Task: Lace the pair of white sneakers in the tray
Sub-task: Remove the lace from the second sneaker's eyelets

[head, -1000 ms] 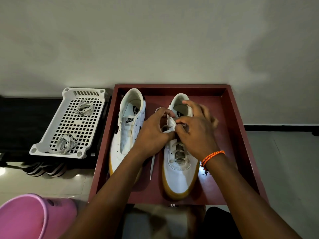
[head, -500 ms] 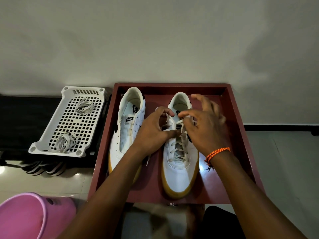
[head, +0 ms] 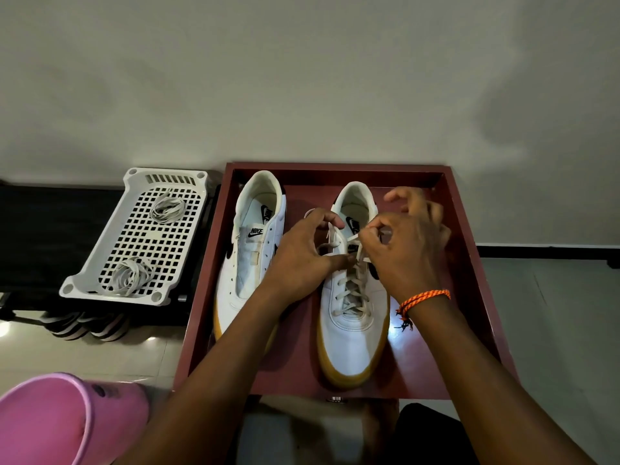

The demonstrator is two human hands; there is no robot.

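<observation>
both hands [head: 302,260] [head: 407,250] pinch lace [head: 352,238] over right sneaker [head: 354,333].

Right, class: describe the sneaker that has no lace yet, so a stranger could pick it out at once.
Find the dark red tray on the floor by the wall; two white sneakers lie in it, toes toward the viewer. The unlaced sneaker is the one nearer the white basket. Its eyelets are bare, while the other sneaker carries a lace.

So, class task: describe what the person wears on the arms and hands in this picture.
Both forearms are bare, with no sleeves in view. The right wrist carries an orange braided thread bracelet with dark flecks and a frayed knotted tail. The left hand and right hand show no gloves, rings or watch.
</observation>
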